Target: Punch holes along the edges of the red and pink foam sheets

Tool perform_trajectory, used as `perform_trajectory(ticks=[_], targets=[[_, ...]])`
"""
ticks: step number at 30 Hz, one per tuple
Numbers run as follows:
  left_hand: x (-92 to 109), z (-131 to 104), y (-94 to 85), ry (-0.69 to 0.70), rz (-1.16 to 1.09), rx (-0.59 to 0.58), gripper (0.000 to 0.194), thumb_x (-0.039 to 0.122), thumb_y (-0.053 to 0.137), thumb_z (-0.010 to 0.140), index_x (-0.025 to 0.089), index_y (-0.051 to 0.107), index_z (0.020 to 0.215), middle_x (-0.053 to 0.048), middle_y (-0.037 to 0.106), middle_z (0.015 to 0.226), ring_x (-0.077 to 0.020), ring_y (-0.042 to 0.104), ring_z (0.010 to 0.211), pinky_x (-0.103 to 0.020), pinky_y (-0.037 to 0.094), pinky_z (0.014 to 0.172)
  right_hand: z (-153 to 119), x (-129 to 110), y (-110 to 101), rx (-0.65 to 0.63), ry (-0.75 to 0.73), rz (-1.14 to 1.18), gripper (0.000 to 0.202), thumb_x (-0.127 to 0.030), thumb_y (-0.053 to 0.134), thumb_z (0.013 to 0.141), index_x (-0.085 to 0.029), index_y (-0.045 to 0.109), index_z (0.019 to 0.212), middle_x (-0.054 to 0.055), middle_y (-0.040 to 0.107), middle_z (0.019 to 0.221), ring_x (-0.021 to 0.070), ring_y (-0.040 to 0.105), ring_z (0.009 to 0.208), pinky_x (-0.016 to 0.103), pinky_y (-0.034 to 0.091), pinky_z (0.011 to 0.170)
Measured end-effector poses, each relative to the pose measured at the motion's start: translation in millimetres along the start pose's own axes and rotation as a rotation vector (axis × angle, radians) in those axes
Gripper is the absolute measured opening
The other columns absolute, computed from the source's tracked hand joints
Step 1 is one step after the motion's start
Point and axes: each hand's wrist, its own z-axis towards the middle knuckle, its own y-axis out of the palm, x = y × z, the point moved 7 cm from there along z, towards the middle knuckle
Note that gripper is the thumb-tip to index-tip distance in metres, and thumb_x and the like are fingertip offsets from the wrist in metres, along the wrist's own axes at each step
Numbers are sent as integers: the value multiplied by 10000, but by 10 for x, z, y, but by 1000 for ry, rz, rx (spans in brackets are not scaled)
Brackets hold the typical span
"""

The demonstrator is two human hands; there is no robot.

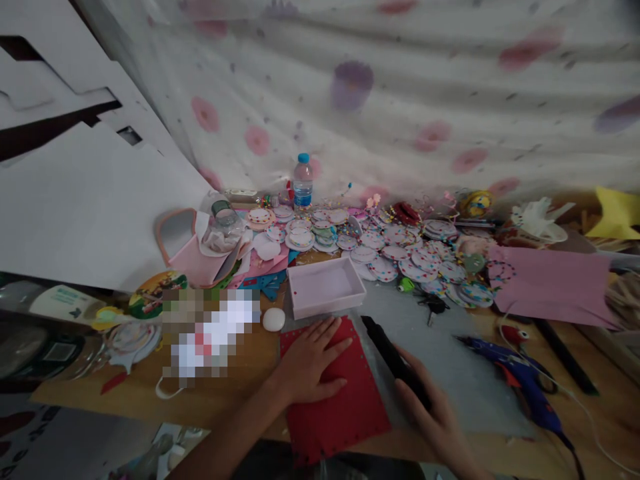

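Note:
A red rectangular sheet [340,417] with small dark marks along its edges lies at the front of the table. My left hand [314,363] rests on its upper part, palm down with the fingers spread. To the right of the sheet, my right hand [425,393] is wrapped round a long black tool [387,347], whose tip points up and left beside the sheet's edge. What kind of tool it is I cannot tell. Just beyond the sheet stands an open white box [327,288], and a white oval object [274,319] lies to its left.
Many dotted discs [395,253] spread across the table's back. A blue glue gun [520,373] with a cord, keys [434,305] and a pink sheet [553,283] are on the right. A water bottle [303,180] stands behind; large bottles [50,350] lie left.

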Motion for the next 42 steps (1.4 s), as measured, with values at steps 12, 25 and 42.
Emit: perform_trajectory(ticks=[12, 25, 42], targets=[[23, 30, -10, -5, 13, 24, 667, 517, 501, 834, 229, 311, 1404, -105, 115, 1537, -282, 129, 1394, -445, 196, 1108, 27, -95, 49, -69, -70, -104, 511, -343, 464, 895, -255, 360, 1388, 46, 487, 1365, 239, 477, 1226, 353, 440, 983], [-97, 188, -80, 87, 57, 1, 664, 563, 509, 806, 273, 356, 1383, -64, 179, 1529, -311, 128, 1390, -487, 131, 1111, -75, -155, -61, 36, 43, 17, 548, -421, 441, 892, -262, 316, 1401, 79, 657, 1110, 151, 611, 540, 254, 528, 497], [-89, 268, -61, -185, 174, 126, 777, 461, 534, 758, 130, 272, 1410, -137, 396, 1410, -310, 356, 1251, -448, 220, 1052, 164, -576, 251, -138, -5, -542, 508, -289, 284, 953, -300, 186, 1452, 80, 645, 1094, 228, 695, 773, 285, 528, 556]])
